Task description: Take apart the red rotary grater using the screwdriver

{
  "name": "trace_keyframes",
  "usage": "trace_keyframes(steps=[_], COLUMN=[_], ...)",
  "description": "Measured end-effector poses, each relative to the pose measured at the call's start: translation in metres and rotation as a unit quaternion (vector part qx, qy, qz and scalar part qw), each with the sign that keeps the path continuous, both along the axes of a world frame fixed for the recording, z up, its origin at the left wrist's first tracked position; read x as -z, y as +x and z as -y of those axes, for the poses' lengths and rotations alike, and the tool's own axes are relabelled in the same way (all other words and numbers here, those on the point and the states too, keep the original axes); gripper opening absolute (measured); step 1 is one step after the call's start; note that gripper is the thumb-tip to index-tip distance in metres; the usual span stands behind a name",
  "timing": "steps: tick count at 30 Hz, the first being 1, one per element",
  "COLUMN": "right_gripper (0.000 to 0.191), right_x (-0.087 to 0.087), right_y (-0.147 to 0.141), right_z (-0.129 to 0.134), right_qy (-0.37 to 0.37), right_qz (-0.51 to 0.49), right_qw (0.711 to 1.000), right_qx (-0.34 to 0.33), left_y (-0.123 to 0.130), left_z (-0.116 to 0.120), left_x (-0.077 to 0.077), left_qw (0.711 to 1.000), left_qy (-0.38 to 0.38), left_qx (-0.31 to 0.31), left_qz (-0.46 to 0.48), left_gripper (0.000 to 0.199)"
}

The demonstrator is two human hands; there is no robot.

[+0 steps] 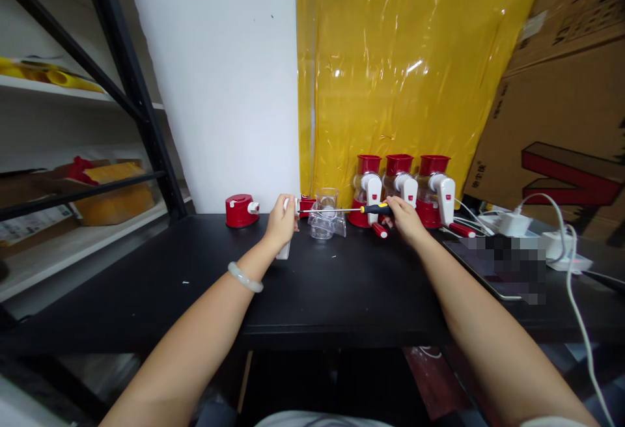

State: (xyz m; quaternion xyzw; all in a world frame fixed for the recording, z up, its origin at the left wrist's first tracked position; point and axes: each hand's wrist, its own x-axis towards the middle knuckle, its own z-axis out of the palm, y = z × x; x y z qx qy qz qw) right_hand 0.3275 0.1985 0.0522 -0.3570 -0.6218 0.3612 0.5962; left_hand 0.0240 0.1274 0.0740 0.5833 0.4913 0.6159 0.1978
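Note:
My left hand [282, 224] is wrapped round a white plastic crank arm [284, 251], most of it hidden by the fingers. In my right hand [404, 219] is a screwdriver [374, 209] with a black and yellow handle. Its thin shaft lies level and points left, the tip reaching the white part at my left hand. Behind the shaft a clear plastic housing [328, 222] stands on the table. Just left of that housing is a small red part [306, 206], partly covered. A red round base [241, 212] with a white knob sits farther left.
Three red and white hand-crank graters [370, 183] stand in a row at the back right of the black table [205, 284]. A tablet [481, 267], white chargers [515, 222] and cables lie at the right. Shelves [78, 219] flank the left; a large cardboard box [556, 108] rises at the right.

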Motion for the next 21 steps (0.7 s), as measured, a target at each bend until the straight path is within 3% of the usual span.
trace_keyframes(steps=[5,11,17,21], right_gripper=[0.033,0.027,0.045,0.043], right_x=[-0.0039,-0.0067,-0.0040,-0.0030], right_y=[-0.0037,-0.0056,-0.0026,-0.0025], right_z=[0.0046,0.0062,0.0045,0.0043], right_qy=[-0.013,-0.032,-0.024,-0.026], right_qz=[-0.072,-0.116,-0.036,-0.029], right_qw=[0.996,0.991,0.999,0.999], right_qx=[-0.050,-0.066,-0.019,-0.012], left_y=[-0.0002,0.0003,-0.0002,-0.0006], left_z=[-0.0014,-0.0004,-0.0008,-0.0011], left_x=[0.0014,0.0018,0.0014,0.0013], left_qw=[1.000,1.000,1.000,1.000], left_qy=[0.003,0.006,0.007,0.006], left_qx=[0.007,0.005,0.004,0.003], left_qz=[0.001,-0.004,-0.006,-0.004], left_gripper=[0.030,0.029,0.029,0.029])
